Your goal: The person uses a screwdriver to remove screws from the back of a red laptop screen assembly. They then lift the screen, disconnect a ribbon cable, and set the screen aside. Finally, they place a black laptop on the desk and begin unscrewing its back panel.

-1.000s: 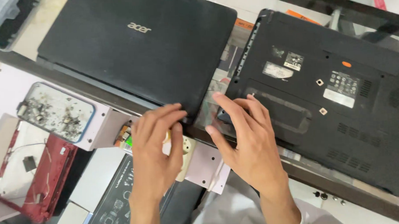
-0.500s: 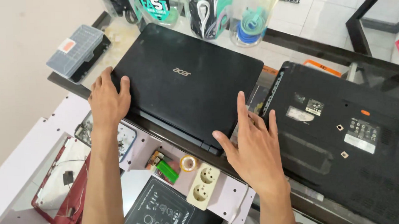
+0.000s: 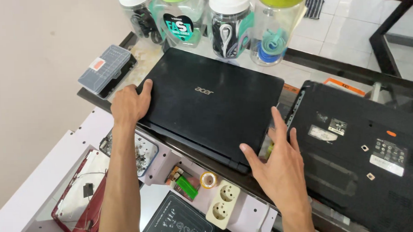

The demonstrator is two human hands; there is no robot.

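A closed black laptop [image 3: 210,106] lies on a glass table, lid up. My left hand [image 3: 129,104] grips its left corner, fingers curled over the edge. At the laptop's near right corner my right hand [image 3: 277,164] rests with the fingers spread, touching the edge. A second black laptop [image 3: 359,152] lies upside down to the right, its underside and stickers showing.
Several clear jars [image 3: 221,24] with coloured lids and cables inside stand behind the laptop. A grey parts box [image 3: 105,69] sits at the far left. Below the glass lie a white power strip [image 3: 223,204], a green lighter [image 3: 187,186], a tape roll [image 3: 208,179] and a red laptop shell [image 3: 81,202].
My left hand went from the laptop's near edge out to its left corner. My right hand slid to the near right corner. The view rose to show the jars.
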